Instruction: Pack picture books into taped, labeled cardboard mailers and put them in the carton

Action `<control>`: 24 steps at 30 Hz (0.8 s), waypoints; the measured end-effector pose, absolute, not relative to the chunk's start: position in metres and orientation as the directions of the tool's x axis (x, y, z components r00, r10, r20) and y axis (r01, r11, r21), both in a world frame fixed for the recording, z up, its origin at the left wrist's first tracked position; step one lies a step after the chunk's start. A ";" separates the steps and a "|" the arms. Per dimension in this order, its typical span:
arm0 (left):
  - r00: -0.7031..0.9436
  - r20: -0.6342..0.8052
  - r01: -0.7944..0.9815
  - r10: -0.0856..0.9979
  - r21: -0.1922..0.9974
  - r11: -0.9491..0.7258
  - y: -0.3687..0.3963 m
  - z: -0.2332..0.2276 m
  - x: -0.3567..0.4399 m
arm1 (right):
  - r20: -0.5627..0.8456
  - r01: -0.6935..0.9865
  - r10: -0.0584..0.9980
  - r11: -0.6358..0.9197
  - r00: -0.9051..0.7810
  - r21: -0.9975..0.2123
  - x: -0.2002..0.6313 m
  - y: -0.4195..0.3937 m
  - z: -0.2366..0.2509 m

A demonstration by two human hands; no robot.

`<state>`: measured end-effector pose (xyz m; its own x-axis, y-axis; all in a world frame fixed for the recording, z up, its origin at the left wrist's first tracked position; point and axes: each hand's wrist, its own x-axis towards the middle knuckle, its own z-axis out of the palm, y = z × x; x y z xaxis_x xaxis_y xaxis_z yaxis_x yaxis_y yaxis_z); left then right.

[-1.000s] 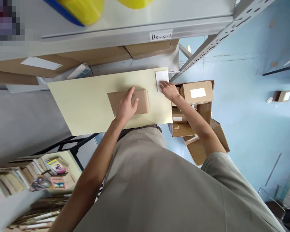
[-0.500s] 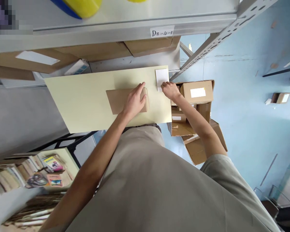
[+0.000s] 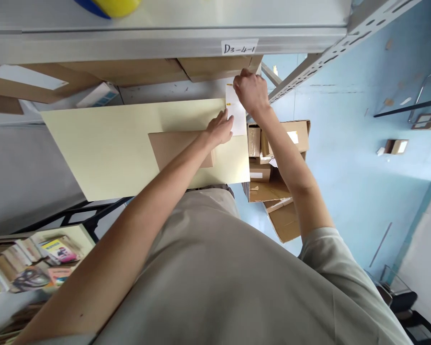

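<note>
A pale yellow board (image 3: 111, 143) spans the front of the shelf. On it lies a flat brown cardboard box (image 3: 172, 146), partly hidden by my left forearm. A strip of white labels (image 3: 239, 120) with small orange marks stretches up past the board's far right edge. At the strip's upper end is my right hand (image 3: 252, 91), its fingers curled closed on the paper; the fingertips are mostly hidden. My left hand (image 3: 220, 129) reaches over the box's right end with fingers stretched out, their tips at the strip's left edge.
A grey metal shelf beam (image 3: 165, 45) tagged D3-4-1 runs above the board, with a slotted upright (image 3: 330, 52) at right. Cardboard boxes (image 3: 143, 72) stand behind. An open carton (image 3: 273, 191) holding small boxes is at right. Books (image 3: 59, 251) fill a rack at lower left.
My right hand has moved up and away, and the white label strip now extends farther with it. My left hand has shifted from the box to the strip's left edge.
</note>
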<state>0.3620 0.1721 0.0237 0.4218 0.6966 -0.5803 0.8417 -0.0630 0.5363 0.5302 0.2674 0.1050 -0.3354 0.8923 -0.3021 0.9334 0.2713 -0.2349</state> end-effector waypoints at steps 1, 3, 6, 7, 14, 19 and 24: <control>0.409 -0.591 0.849 0.695 0.526 -0.052 0.177 0.015 0.363 | -0.296 0.930 0.892 0.275 -0.341 -0.242 0.529 0.270 0.104; 0.402 -0.586 0.846 0.703 0.531 -0.041 0.184 0.000 0.363 | -0.281 0.927 0.897 0.275 -0.343 -0.253 0.527 0.273 0.100; 0.403 -0.560 0.829 0.724 0.559 -0.029 0.189 -0.015 0.362 | -0.295 0.938 0.901 0.253 -0.318 -0.239 0.525 0.274 0.097; 0.400 -0.555 0.826 0.729 0.564 -0.023 0.191 -0.016 0.363 | -0.303 0.941 0.901 0.246 -0.311 -0.234 0.525 0.275 0.097; 0.330 -0.650 0.886 0.685 0.463 0.013 0.195 0.004 0.375 | -0.333 0.931 0.900 0.173 -0.282 -0.322 0.524 0.277 0.098; 0.291 -0.656 0.887 0.697 0.458 0.060 0.196 0.007 0.379 | -0.286 0.931 0.913 0.202 -0.292 -0.304 0.526 0.279 0.093; 0.341 -0.605 0.854 0.719 0.520 0.033 0.199 -0.011 0.378 | -0.289 0.942 0.908 0.239 -0.303 -0.236 0.525 0.280 0.089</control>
